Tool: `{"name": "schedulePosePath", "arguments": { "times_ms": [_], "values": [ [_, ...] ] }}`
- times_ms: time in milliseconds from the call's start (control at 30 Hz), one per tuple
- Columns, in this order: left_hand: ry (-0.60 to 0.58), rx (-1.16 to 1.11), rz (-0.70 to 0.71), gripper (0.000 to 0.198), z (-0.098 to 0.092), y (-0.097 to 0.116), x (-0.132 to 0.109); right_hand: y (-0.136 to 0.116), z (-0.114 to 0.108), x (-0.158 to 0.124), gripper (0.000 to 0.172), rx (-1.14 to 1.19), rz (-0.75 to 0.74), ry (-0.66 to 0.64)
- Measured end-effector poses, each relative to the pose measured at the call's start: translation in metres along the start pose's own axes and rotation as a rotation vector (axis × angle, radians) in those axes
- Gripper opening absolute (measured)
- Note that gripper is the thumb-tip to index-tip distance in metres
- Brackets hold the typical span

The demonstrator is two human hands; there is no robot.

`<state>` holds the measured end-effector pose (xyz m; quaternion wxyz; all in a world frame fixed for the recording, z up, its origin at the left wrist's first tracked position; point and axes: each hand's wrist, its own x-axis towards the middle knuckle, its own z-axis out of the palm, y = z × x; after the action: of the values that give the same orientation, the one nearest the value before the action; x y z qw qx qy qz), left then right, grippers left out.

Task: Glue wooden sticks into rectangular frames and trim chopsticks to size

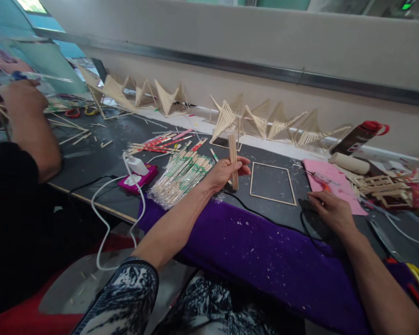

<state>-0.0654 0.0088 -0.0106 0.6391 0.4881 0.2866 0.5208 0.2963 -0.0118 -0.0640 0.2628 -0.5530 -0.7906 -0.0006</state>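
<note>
My left hand is closed around a small upright bundle of wooden chopsticks, held above the dark table. Close by on the left lies a clear plastic pack of wrapped chopsticks with green print. A square frame of thin sticks lies flat on the table between my hands. To the right of the frame, my right hand is low over the tabletop, fingers loosely extended and no object visible in them. Just beyond it, a clear tool with an orange part rests on pink paper.
Several stick models line the wall. A power strip with a white cable, a dark bottle with a red lid and stacked stick pieces flank the workspace. Purple cloth covers the front edge. Another person's arm is at left.
</note>
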Motion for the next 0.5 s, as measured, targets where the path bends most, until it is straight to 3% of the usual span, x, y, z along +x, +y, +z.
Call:
{"name": "schedulePosePath", "arguments": {
  "times_ms": [133,200,333,400,500],
  "values": [
    [0.101,-0.267,-0.034,0.016,-0.004,0.007,0.002,-0.015,-0.018,0.001,0.029,0.195,0.17,0.145],
    [0.118,-0.328,-0.054,0.017,-0.004,0.009,0.002,-0.033,-0.026,0.005,0.029,0.298,0.202,0.128],
    [0.088,-0.399,-0.095,0.018,-0.003,0.008,0.001,-0.086,-0.032,0.022,0.025,0.369,0.03,-0.135],
    [0.074,-0.432,-0.105,0.019,-0.003,0.006,0.001,-0.118,-0.026,0.035,0.025,0.409,-0.039,-0.252],
    [0.065,-0.465,-0.116,0.019,-0.004,0.004,0.001,-0.16,-0.007,0.053,0.025,0.446,-0.079,-0.325]
  ]
}}
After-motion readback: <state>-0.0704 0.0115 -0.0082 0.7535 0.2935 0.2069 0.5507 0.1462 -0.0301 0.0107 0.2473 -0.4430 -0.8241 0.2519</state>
